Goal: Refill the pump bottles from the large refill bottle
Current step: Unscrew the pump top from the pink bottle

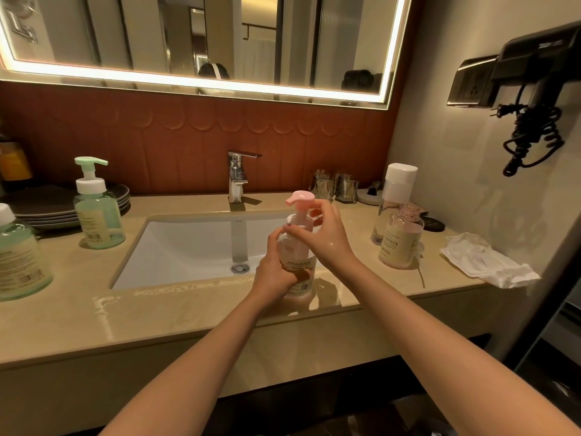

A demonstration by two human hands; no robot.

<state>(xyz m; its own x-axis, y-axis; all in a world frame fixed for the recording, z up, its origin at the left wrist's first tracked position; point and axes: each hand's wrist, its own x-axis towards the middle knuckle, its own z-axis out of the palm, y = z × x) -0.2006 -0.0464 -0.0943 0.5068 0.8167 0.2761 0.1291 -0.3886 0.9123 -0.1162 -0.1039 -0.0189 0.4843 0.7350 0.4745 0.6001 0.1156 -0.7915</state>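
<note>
The clear plastic pump bottle with a pink pump head stands upright on the front strip of the beige stone bench, just before the front right corner of the white sunken sink. The left hand grips its body from the left, fingers curled round the labelled wall. The right hand reaches in from the right and closes its fingers and thumb round the pink collar under the spout, which points left. Toward the right end of the bench stands a pink-tinted plastic bottle with an open threaded neck, filled with cream-coloured liquid and carrying no pump. Just behind it rises a tall clear bottle with a white cap; whether the two touch cannot be told. A crumpled white wrapper lies at the right edge, partly over the front corner. Along the back edge, a chrome tap stands behind the sink, with two faceted drinking glasses to its right. On the left part of the bench a green-tinted pump bottle with a mint pump head stands in front of a stack of grey plates, and another green-tinted bottle with a white cap stands at the left edge of view. A black hair dryer hangs on the right wall.
</note>
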